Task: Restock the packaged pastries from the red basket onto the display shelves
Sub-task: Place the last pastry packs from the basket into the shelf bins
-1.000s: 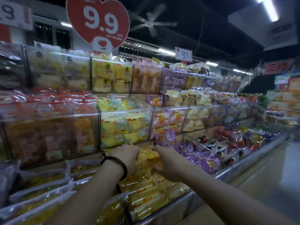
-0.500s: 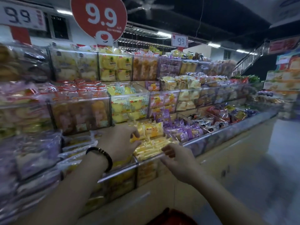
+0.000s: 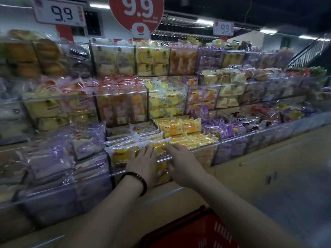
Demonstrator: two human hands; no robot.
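Nearest, at the bottom edge: red basket [image 3: 195, 230], mesh wall and dark handle partly in frame, contents out of view. Placed below the forearms, in front of the display's beige base [image 3: 268, 169].

Left hand [image 3: 143, 164]: black bead bracelet [image 3: 138, 181] at the wrist. Fingers straight and slightly spread, laid flat on a yellow pastry packet [image 3: 121, 153]. Open-palmed, resting on the wrapper rather than gripping.

Right hand [image 3: 184, 163]: just beside the left, touching the same packet at its right end. Index finger out straight along the wrapper edge, lower fingers bent down at the clear front panel [image 3: 202, 154]. Grip or mere touch: cannot tell.

Packet itself: lying crosswise at the front of a bottom-tier compartment, on top of similar packets.

Behind it, same tier: further clear-wrapped packets [image 3: 136, 136] in rows, then bright yellow packets [image 3: 180, 126] standing upright at the back. Purple packets [image 3: 53, 158] in the compartment to the left, a second purple lot [image 3: 225, 130] to the right.

Middle tier: pale yellow packets [image 3: 166, 102] in a clear box directly above, orange-toned packs [image 3: 121, 108] to its left.

Top tier: yellow cakes [image 3: 152, 59] in clear boxes, brown buns [image 3: 35, 56] far left, blurred.

Overhead: red heart-shaped sign [image 3: 138, 13] marked 9.9, plus 2 white price cards, left [image 3: 60, 13] and right [image 3: 223, 28], also 9.9.

Farthest right: stair railing [image 3: 308, 51].
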